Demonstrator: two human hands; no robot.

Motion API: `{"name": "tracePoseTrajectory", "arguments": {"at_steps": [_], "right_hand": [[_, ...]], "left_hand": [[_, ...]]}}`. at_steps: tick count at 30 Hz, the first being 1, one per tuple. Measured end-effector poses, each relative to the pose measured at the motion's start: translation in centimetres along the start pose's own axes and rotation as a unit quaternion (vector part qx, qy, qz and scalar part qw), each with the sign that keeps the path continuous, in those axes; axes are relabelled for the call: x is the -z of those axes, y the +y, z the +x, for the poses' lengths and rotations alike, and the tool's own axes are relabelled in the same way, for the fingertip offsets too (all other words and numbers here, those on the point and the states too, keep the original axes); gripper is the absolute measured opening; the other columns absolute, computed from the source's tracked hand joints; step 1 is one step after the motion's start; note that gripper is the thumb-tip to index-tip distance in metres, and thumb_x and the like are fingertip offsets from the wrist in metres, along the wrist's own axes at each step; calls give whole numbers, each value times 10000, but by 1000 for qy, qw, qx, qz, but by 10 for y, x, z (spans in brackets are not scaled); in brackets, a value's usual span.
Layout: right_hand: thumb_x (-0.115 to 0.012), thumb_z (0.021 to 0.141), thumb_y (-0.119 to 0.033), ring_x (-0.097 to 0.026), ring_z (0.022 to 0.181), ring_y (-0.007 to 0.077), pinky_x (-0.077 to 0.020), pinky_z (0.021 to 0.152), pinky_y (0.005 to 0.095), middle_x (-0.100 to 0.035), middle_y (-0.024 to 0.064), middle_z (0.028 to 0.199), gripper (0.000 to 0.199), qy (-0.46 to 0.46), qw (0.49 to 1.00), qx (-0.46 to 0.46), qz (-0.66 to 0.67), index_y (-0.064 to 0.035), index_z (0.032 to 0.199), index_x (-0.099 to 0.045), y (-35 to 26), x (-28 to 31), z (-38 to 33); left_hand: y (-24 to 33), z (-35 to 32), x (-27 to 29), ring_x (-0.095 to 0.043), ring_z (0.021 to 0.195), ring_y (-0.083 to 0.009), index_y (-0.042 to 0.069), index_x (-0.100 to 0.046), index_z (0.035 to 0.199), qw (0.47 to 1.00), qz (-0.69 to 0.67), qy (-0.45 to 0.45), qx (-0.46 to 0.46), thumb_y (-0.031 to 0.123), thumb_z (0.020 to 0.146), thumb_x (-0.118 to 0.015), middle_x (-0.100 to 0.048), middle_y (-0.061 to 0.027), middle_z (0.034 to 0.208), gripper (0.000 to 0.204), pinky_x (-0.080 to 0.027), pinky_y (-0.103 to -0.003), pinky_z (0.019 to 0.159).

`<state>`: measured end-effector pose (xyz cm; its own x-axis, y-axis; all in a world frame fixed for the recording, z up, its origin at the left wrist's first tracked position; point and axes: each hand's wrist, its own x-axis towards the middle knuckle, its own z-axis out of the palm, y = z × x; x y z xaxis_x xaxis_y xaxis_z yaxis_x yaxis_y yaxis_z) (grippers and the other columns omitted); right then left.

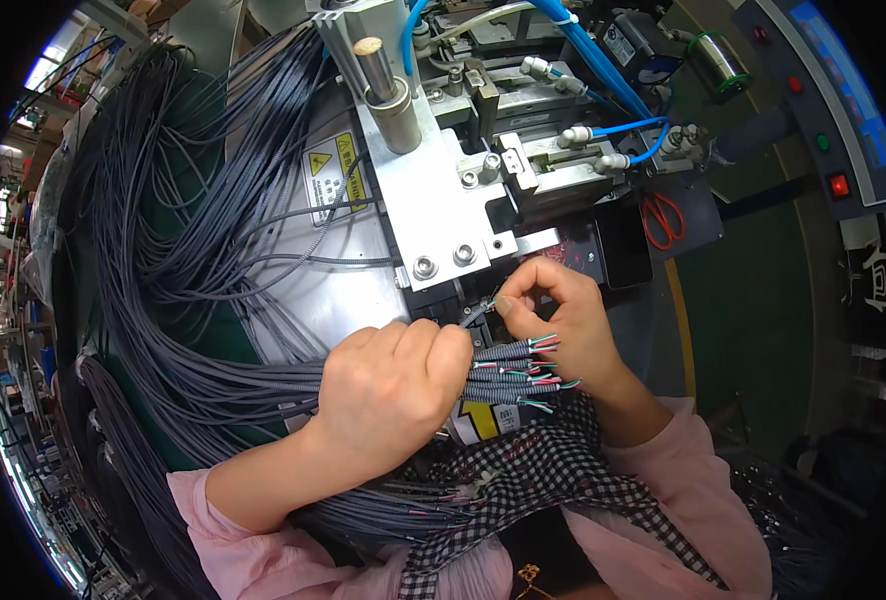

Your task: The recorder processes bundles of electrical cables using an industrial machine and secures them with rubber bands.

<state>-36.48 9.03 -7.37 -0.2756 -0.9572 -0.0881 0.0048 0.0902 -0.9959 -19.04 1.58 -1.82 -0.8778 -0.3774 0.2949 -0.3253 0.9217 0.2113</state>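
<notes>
My left hand [393,380] is closed round a bundle of dark grey cables. Their ribbed ends [513,370] stick out to the right of the fist, with thin red, green and white wires at the tips. My right hand [563,315] pinches the tip of a single cable [481,312] between thumb and forefinger, just above the bundle. That tip lies close to the front of a metal machine [433,215] with bolts and a steel cylinder. The other fingers of my right hand are curled, and the exact wires in the pinch are partly hidden.
A large heap of grey cables [153,170] drapes over the left side. Blue air hoses [603,60] run to the machine. At the right stand a control panel [843,120] with buttons and a wire spool [718,65]. Red-handled scissors [661,220] lie beside a dark tray.
</notes>
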Motion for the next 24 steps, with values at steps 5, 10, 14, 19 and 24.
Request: {"name": "tracePoseTrajectory", "arguments": {"at_steps": [5,10,14,19,24], "right_hand": [[-635,821,-1,-425,650,29,-373,580,183,-501,-37,698,46,-1,1000,7,9,3,817,-589,0,-1,-2],[-637,824,-6,-438,664,25,-388,589,189,-511,-35,702,42,42,998,31,-18,4,853,-609,1,-4,-2],[-635,834,-21,-461,642,25,-409,586,198,-530,-31,703,77,51,948,232,-214,8,902,-617,5,1,1],[-614,857,-50,-470,589,22,-394,538,200,-548,-34,694,63,-22,998,-19,-58,5,885,-602,-6,4,-1],[-595,878,-79,-460,569,11,-349,499,187,-543,-38,672,82,-49,987,-129,86,2,871,-584,0,3,1]], "left_hand": [[-2,0,1,-477,496,-140,91,-483,705,999,30,3,-27,93,664,-597,-410,-8,595,122,-365,-281,429],[1,0,4,-493,511,-172,36,-628,1001,1000,-5,-15,-26,63,666,-623,-436,-20,608,337,-379,-313,458],[1,-1,4,-500,518,-163,36,-632,1103,999,-1,-40,-27,66,651,-611,-438,-14,617,454,-386,-307,460],[1,2,5,-512,521,-166,40,-633,1105,998,4,-60,-14,56,643,-613,-445,-16,618,463,-397,-309,461],[-1,2,4,-520,518,-171,41,-634,1104,998,-12,-65,-6,44,630,-616,-454,-19,618,474,-402,-314,458]]}}
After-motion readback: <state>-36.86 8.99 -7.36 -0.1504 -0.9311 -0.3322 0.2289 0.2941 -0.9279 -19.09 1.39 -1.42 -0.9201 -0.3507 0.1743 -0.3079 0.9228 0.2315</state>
